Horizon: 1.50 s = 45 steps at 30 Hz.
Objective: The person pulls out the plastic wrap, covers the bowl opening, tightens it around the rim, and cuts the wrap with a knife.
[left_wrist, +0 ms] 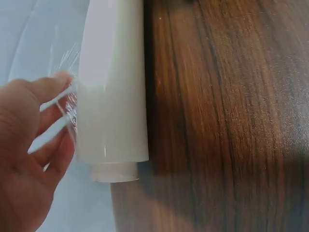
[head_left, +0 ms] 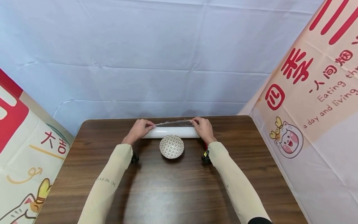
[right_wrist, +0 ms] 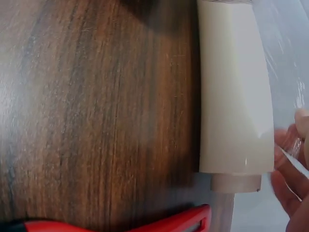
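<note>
A thick white roll of cling film (head_left: 171,132) lies crosswise toward the far edge of the table. My left hand (head_left: 139,128) pinches the left end of the film's loose edge between thumb and fingers. At the other end, my right hand (head_left: 203,128) pinches the same edge. Between them a clear strip of film (head_left: 174,122) stretches just behind the roll, crinkled along its edge. In the left wrist view, wrinkled film shows at the fingertips (left_wrist: 62,79). A patterned bowl (head_left: 172,147) stands just in front of the roll.
A red and black object (right_wrist: 178,220), only partly seen, lies by the roll's right end. The wooden table (head_left: 156,193) reaches back to a pale cloth backdrop (head_left: 156,77). Printed cloths hang at the left and right.
</note>
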### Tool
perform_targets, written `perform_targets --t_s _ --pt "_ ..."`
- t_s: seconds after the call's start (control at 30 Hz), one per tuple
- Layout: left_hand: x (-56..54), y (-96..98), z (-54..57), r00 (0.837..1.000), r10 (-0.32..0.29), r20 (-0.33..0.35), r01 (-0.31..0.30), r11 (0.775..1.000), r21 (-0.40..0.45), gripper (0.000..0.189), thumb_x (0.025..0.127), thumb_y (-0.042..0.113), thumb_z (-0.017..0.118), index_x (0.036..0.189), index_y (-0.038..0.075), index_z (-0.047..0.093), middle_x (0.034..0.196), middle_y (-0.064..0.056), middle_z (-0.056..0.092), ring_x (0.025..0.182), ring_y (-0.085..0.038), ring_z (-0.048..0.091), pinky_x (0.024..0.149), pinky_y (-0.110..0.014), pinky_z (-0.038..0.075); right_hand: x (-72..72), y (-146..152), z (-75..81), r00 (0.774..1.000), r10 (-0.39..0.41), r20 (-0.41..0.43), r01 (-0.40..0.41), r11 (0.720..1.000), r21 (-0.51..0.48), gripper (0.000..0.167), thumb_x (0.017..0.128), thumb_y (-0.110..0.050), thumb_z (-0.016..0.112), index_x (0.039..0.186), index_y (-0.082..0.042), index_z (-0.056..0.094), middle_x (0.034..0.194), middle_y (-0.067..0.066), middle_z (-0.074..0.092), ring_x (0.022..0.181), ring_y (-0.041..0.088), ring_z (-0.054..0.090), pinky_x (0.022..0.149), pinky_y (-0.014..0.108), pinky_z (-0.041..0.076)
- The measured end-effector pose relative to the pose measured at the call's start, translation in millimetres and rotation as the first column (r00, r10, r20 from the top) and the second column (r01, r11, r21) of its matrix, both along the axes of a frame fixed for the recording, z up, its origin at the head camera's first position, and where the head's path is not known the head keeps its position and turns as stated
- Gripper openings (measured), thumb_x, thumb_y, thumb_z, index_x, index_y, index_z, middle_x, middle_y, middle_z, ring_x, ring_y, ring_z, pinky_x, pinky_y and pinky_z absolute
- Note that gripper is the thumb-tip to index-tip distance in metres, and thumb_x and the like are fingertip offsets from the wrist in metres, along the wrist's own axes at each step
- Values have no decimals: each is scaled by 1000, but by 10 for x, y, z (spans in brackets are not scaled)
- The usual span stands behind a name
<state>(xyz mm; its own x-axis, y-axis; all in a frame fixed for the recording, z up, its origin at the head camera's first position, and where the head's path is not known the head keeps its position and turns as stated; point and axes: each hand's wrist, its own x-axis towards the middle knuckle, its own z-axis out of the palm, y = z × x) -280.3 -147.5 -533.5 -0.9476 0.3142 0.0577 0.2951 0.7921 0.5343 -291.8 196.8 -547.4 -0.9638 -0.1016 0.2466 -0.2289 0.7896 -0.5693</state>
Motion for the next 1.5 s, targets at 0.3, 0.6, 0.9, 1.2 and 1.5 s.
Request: perform_targets --t_s 0.3,0.6,0.9,1.2,1.5 --pt "107 51 20 987 1 -160 -38 972 -232 22 106 22 64 114 8 79 115 -12 78 108 -31 72 89 -49 63 -20 53 66 990 67 124 -76 994 73 40 107 -44 59 109 -8 77 112 13 75 97 30 67 86 48 57" --pt "103 -5 2 993 91 -72 -86 994 71 19 105 18 66 110 6 79 107 -13 80 94 -29 74 82 -46 61 2 118 40 976 119 183 -118 993 -16 22 104 -31 68 105 -10 73 99 10 72 73 22 57 67 36 50" --pt "86 19 -53 980 186 -75 -171 970 175 20 106 26 65 106 9 77 103 -11 80 84 -25 68 76 -40 56 33 89 108 978 54 202 -29 992 -122 21 106 -32 65 103 -12 73 83 9 69 61 18 52 57 31 45" --pt "0 37 -65 980 181 -82 -161 965 205 18 109 25 59 112 10 68 105 -13 79 75 -24 66 70 -38 53 -64 37 104 981 47 187 -13 984 -176 23 109 -28 58 110 -7 69 96 12 72 78 23 63 69 34 50" --pt "-91 20 48 982 174 -72 -156 966 204 21 110 26 57 112 9 68 101 -17 79 66 -21 63 64 -35 49 -163 9 154 985 29 169 9 976 -218 21 109 -25 60 109 -6 70 101 15 76 91 28 70 77 38 55"
